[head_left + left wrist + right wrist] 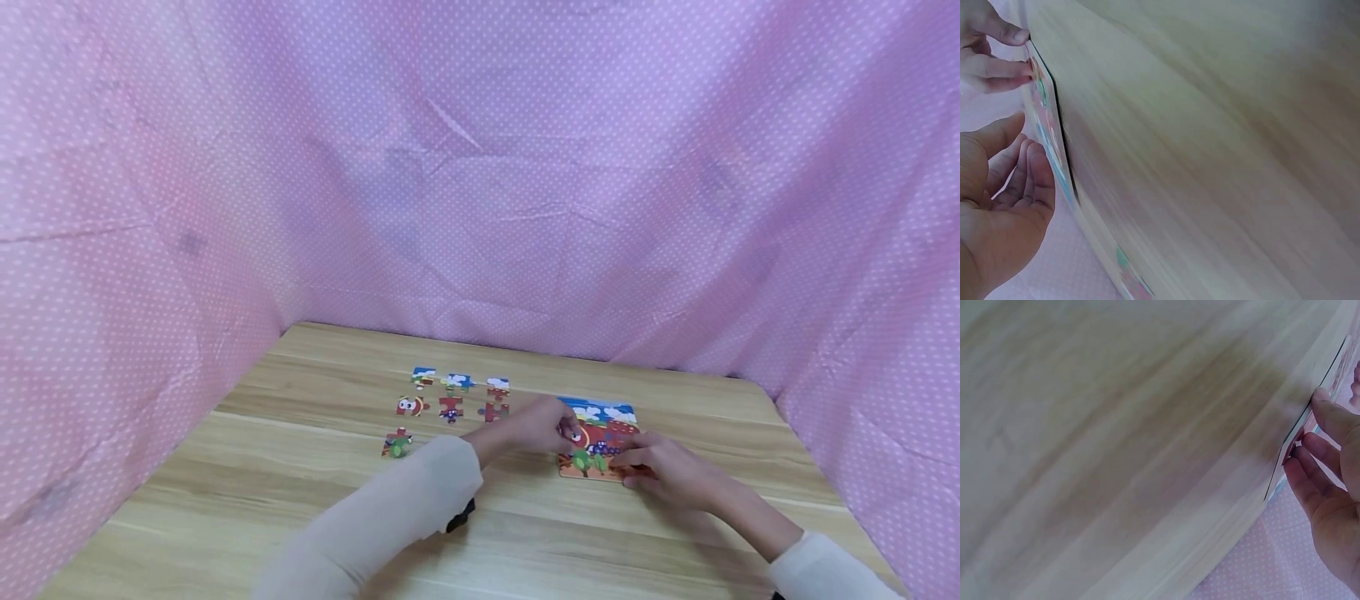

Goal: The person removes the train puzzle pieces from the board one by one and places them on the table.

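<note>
A puzzle board (596, 477) with a bright cartoon picture lies on the table, right of centre. My left hand (542, 425) hovers at its left side in the head view. The left wrist view shows that left hand (1007, 212) loosely curved, thumb apart from the fingers, nothing between them. At the board's near right corner, my right hand (667, 471) has its fingertips on a small reddish-brown puzzle piece (1298, 435). In the right wrist view, the right hand (1335, 481) has its thumb at the board's edge and its fingers around the piece, which they partly hide.
Several loose puzzle pieces (452, 408) lie in rows left of the board. Near my left sleeve (390, 508) is a green and brown piece (397, 444); the sleeve may cover others. Pink dotted cloth (480, 208) hangs around the wooden table (247, 467).
</note>
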Demonstrator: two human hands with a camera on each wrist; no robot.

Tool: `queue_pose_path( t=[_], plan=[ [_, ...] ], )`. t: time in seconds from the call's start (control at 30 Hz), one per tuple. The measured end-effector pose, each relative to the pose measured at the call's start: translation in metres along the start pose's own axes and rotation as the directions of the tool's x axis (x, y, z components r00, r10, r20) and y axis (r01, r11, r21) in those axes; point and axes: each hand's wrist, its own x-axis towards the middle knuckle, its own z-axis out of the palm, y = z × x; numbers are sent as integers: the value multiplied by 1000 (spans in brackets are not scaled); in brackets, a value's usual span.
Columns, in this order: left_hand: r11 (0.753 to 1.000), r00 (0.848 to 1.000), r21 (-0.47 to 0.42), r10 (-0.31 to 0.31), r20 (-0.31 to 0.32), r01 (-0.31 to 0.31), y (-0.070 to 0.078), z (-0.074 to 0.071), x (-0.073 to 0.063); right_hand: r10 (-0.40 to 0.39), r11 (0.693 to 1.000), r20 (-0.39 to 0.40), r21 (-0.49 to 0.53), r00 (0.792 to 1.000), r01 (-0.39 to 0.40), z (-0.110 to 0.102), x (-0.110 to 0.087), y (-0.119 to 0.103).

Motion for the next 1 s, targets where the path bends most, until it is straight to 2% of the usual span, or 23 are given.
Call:
queue_pose_path(
  t=[0.13, 0.27, 0.43, 0.73, 1.0],
  plan=[
    [999, 1000, 31, 20, 13, -20, 8, 6, 7, -29, 1000, -11, 4, 1000, 29, 0, 0, 1],
    [999, 999, 35, 25, 32, -26, 7, 14, 13, -39, 999, -16, 9, 999, 39, 0, 0, 1],
    [999, 999, 53, -14, 44, 12, 9, 21, 17, -51, 999, -24, 15, 998, 51, 0, 0, 2],
    [993, 997, 93, -70, 22, 67, 15, 29, 21, -69, 998, -42, -3, 997, 69, 2, 0, 3],
    [989, 992, 71, -127, -1, 127, 17, 33, 23, -62, 998, -39, -33, 997, 61, 3, -1, 1]
  ],
)
